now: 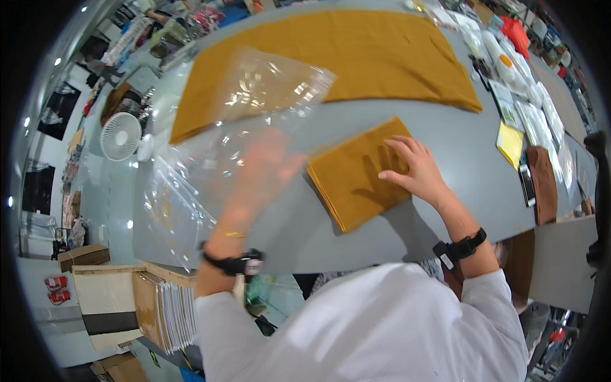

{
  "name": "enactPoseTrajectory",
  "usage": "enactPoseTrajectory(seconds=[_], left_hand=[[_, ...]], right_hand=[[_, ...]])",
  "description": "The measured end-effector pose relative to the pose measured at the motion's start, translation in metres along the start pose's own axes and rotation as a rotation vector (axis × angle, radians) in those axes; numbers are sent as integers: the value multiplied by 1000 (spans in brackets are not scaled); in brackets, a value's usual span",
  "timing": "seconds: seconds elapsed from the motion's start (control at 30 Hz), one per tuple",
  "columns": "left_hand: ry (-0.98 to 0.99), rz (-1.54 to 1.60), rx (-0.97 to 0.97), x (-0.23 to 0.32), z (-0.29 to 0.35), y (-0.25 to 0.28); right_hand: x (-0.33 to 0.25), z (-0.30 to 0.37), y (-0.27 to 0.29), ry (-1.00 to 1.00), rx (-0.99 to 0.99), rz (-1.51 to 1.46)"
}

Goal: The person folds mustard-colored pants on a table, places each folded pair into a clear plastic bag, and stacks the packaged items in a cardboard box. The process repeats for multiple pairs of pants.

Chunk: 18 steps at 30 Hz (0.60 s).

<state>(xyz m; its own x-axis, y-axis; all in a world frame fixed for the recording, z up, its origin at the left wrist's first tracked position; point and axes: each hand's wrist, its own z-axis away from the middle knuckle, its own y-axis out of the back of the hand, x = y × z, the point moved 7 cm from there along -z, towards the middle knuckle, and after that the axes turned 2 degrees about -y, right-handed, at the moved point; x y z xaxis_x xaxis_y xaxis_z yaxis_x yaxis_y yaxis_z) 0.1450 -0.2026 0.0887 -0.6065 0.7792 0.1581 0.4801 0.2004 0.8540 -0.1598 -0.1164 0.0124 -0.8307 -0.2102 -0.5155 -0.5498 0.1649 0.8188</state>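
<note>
A folded mustard-yellow cloth (356,175) lies at a slant on the grey table, its layers stacked in a neat rectangle. Over its right part is my right hand (414,165), fingers spread and casting a shadow on the fabric; I cannot tell whether the fingertips press on it. To the left, my left hand (270,159) is smeared by motion, so its fingers cannot be made out. Just beyond it a clear plastic bag (273,83) is up in front of the larger cloth. Whether the left hand grips that bag is unclear.
A long mustard cloth (356,54) spreads across the far side of the table (299,239). Clear plastic bags (178,204) lie at the left edge, near a white fan (121,137). Packets, a phone (527,184) and a brown cloth (543,184) line the right edge.
</note>
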Motion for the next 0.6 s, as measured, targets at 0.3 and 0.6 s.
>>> enactPoseTrajectory(seconds=[0.3, 0.6], left_hand=[[168, 115, -308, 13, 33, -116], [511, 551, -413, 13, 98, -111]], right_hand=[[-48, -24, -80, -47, -84, 270], [-43, 20, -56, 211, 44, -13]])
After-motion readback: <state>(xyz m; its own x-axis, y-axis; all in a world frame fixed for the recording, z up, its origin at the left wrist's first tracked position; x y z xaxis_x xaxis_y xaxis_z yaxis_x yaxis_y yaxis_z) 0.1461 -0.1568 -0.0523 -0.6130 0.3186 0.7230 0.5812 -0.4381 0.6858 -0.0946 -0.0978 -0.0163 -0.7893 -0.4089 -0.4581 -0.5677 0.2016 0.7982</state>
